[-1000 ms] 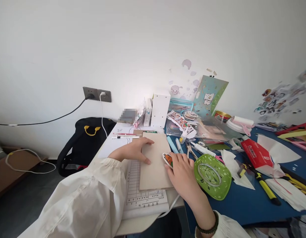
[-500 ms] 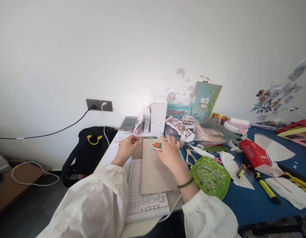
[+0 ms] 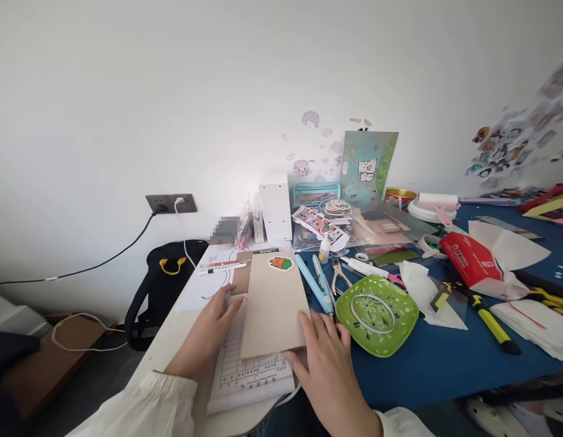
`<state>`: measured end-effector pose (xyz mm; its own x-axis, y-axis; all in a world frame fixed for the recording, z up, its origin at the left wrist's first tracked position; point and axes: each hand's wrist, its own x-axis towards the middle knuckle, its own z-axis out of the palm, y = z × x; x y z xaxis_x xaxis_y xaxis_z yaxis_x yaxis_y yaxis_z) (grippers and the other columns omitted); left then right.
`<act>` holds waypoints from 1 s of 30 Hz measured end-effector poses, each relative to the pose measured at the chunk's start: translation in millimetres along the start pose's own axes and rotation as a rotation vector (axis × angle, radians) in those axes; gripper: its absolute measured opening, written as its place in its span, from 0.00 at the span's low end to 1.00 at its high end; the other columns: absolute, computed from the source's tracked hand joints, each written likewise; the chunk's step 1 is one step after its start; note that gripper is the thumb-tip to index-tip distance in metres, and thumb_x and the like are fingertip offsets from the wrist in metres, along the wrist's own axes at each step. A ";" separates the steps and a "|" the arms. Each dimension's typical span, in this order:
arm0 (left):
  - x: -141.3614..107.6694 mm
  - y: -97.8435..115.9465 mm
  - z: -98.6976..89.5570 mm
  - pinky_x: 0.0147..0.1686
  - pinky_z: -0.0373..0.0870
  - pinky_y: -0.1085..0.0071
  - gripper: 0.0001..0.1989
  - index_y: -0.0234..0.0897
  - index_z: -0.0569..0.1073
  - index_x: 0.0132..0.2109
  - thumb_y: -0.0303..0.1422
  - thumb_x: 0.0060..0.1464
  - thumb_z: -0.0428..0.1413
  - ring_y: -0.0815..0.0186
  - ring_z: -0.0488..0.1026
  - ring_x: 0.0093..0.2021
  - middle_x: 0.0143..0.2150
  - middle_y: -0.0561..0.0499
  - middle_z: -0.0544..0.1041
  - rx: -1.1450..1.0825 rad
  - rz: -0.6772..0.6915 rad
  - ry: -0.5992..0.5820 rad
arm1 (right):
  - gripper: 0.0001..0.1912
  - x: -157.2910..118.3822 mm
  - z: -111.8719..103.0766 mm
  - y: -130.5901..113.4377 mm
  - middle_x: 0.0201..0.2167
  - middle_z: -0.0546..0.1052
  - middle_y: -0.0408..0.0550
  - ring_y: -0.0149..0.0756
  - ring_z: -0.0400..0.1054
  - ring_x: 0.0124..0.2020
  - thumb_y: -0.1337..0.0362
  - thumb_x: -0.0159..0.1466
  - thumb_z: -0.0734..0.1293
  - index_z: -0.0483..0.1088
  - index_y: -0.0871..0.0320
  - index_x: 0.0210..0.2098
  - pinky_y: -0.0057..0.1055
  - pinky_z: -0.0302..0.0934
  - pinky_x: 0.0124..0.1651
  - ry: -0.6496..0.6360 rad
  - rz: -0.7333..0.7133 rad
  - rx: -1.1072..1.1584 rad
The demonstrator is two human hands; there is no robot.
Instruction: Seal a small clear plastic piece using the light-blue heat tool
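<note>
A light wooden board lies over a printed booklet, with an orange-and-green carrot sticker near the board's far end. My right hand touches the board's near right corner, its fingers apart. Along the board's left side my left hand rests by the booklet, fingers spread and holding nothing. Pens lie on white paper beyond my left hand. Right of the board is a light blue tool.
A green dish holding a white ring sits right of my right hand. Pliers, a yellow cutter, a red box and white tissues lie farther right. A white box stands at the back.
Both hands have drawn back toward me from the board's far end. My right hand has left the sticker, now fully visible, and moved to the near right corner. The view has shifted somewhat.
</note>
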<state>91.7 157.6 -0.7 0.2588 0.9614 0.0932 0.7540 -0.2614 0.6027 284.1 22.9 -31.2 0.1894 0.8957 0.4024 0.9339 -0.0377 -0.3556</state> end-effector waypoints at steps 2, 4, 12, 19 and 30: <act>-5.0 1.0 7.9 0.60 0.57 0.54 0.25 0.36 0.62 0.57 0.47 0.59 0.44 0.53 0.59 0.64 0.63 0.39 0.64 -0.079 0.003 0.008 | 0.23 2.6 3.7 -0.3 0.53 0.73 0.56 0.53 0.65 0.54 0.60 0.62 0.66 0.63 0.57 0.56 0.55 0.57 0.54 0.004 -0.015 0.021; -6.5 3.6 14.7 0.63 0.51 0.54 0.25 0.38 0.62 0.57 0.46 0.58 0.46 0.54 0.54 0.67 0.66 0.40 0.60 -0.130 0.010 -0.011 | 0.23 3.2 5.8 -1.0 0.53 0.73 0.57 0.52 0.64 0.55 0.62 0.62 0.67 0.63 0.57 0.55 0.54 0.57 0.54 -0.009 -0.033 0.052; -9.5 9.7 13.0 0.65 0.48 0.55 0.25 0.38 0.58 0.59 0.42 0.57 0.47 0.55 0.52 0.67 0.66 0.40 0.59 -0.195 -0.037 -0.060 | 0.20 11.8 6.9 -4.4 0.55 0.71 0.57 0.46 0.63 0.58 0.70 0.63 0.64 0.64 0.57 0.55 0.49 0.56 0.56 -0.078 -0.177 0.149; -19.3 10.7 0.2 0.65 0.48 0.57 0.24 0.43 0.58 0.56 0.44 0.55 0.50 0.56 0.49 0.68 0.66 0.45 0.57 -0.366 -0.092 -0.119 | 0.21 9.6 3.8 -1.0 0.56 0.71 0.55 0.44 0.62 0.59 0.68 0.64 0.64 0.62 0.55 0.56 0.47 0.56 0.56 -0.103 -0.228 0.187; -18.5 15.4 -0.2 0.61 0.58 0.59 0.21 0.42 0.57 0.54 0.43 0.56 0.49 0.56 0.55 0.66 0.64 0.42 0.61 -0.503 -0.138 -0.112 | 0.19 4.4 -6.1 -4.7 0.58 0.69 0.55 0.46 0.61 0.60 0.67 0.65 0.61 0.63 0.55 0.56 0.50 0.56 0.58 -0.205 -0.205 0.237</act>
<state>98.4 135.7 7.1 0.2607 0.9619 -0.0824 0.4105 -0.0332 0.9113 282.4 24.3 -22.6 -0.0811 0.9450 0.3168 0.8454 0.2336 -0.4804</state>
